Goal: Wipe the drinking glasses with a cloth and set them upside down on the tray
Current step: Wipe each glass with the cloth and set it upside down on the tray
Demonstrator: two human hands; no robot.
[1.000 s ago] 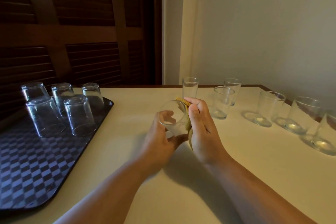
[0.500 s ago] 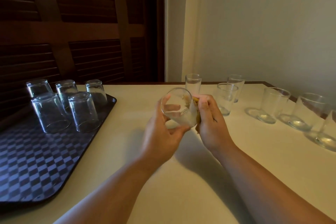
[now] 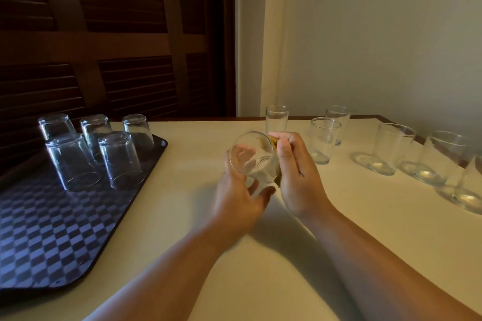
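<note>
Five inverted clear glasses [image 3: 120, 159] on dark chequered tray [image 3: 52, 229], six upright glasses [image 3: 324, 139] on cream table [image 3: 182, 216], seventh glass [image 3: 251, 156] gripped by left hand [image 3: 240, 200], right hand [image 3: 297, 177] pinching yellow cloth [image 3: 273, 141].

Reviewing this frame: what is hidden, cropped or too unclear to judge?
Head view: the cloth is almost wholly hidden behind the right hand and the held glass; only a yellowish edge shows.
Head view: the rightmost glass is cut off by the right edge.
Head view: the tray is cut off by the left edge.

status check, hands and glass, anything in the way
Left hand grips glass, tilted, off the table. Right hand presses cloth against it. Five upturned glasses on tray, six upright glasses waiting. Nothing between glass and tray.
</note>
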